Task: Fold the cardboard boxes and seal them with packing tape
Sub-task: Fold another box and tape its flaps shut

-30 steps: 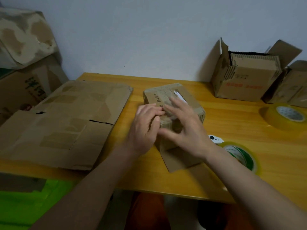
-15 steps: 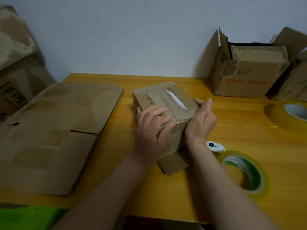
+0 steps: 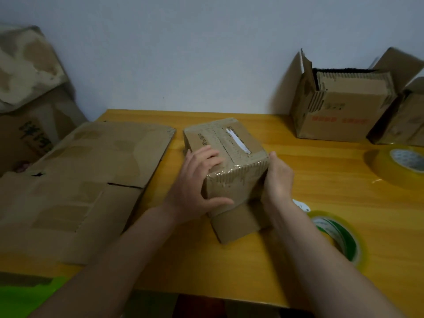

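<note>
A makeshift packing station in a plain room: wooden table (image 3: 309,171) against a bare wall (image 3: 183,53), strewn with flattened cardboard (image 3: 87,180), open cartons (image 3: 339,111) and tape rolls (image 3: 337,237)

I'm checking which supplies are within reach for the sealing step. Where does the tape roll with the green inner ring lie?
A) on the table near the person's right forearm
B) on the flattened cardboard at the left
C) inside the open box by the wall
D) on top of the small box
A: the green-cored tape roll lies flat on the table beside the right forearm, while both hands hold the small box.
</note>
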{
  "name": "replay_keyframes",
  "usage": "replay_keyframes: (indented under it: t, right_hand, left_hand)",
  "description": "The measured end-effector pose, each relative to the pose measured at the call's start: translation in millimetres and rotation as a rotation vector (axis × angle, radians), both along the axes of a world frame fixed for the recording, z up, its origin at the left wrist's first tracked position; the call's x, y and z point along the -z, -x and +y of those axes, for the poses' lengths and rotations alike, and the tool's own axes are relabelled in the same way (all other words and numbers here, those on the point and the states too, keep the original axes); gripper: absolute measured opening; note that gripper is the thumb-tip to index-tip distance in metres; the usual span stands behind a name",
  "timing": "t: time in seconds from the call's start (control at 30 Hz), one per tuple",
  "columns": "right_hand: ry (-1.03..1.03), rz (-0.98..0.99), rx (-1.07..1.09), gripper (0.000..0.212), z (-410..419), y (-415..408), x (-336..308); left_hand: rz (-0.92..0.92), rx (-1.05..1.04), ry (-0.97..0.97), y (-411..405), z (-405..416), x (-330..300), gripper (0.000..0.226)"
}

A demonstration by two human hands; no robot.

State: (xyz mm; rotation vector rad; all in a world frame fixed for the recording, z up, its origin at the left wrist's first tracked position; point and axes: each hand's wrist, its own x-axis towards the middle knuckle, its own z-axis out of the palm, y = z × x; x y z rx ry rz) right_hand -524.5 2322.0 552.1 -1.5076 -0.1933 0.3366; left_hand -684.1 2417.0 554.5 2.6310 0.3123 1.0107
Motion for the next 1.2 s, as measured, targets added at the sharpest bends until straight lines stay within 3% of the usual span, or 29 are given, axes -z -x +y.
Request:
replay_keyframes:
  t: [0.03, 0.1, 0.2, 0.27, 0.33, 0.4, 0.57, 0.9, 1.07, 1.2]
  right_hand:
    - [0.029, -0.008, -0.049, 0.016, -5.3, 1.5, -0.3]
    - [0.067, -0.069, -0.096, 0.021, -12.2, 7.3, -6.3]
    - [0.085, -0.54, -0.083, 0.022, -19.2, 24.2, -31.6]
    - [0.091, -0.82, -0.305, 0.02, -23.5, 38.3, -46.3]
    - [0.21, -0.939, -0.635, 0.031, -29.6, 50.4, -55.5]
    - [0.357, -1.011, -0.824, 0.041, -33.5, 53.3, -61.3]
    - [0.715, -1.102, -0.939, 0.049, -16.4, 40.9, -76.7]
    - [1.068, -1.243, -0.984, 0.054, 58.1, 6.0, -72.2]
    - [0.987, -1.264, -0.776, 0.056, 81.2, -0.7, -66.4]
    - [0.86, -1.082, -0.773, 0.041, 79.7, -12.0, -73.5]
  left_hand:
    - [0.009, -0.043, 0.012, 5.1, 0.8, -7.8, 0.072]
    - [-0.05, -0.147, -0.078, 8.7, -6.7, -19.7, 0.054]
    - [-0.12, -0.195, -0.232, 3.2, -28.3, -17.0, 0.028]
    - [-0.165, -0.228, -0.221, 4.3, -34.9, -7.1, 0.021]
    - [-0.257, -0.29, -0.191, 7.6, -34.9, 4.1, 0.015]
    - [-0.321, -0.33, -0.187, 8.3, -35.2, 11.6, 0.01]
    - [-0.381, -0.298, -0.182, 4.8, -33.0, 15.4, 0.009]
    - [-0.375, -0.262, -0.198, 6.3, -30.5, 12.2, 0.013]
    - [-0.367, -0.237, -0.208, 9.5, -28.4, 13.3, 0.012]
    - [-0.399, -0.172, -0.136, 18.5, -23.4, 11.6, 0.023]
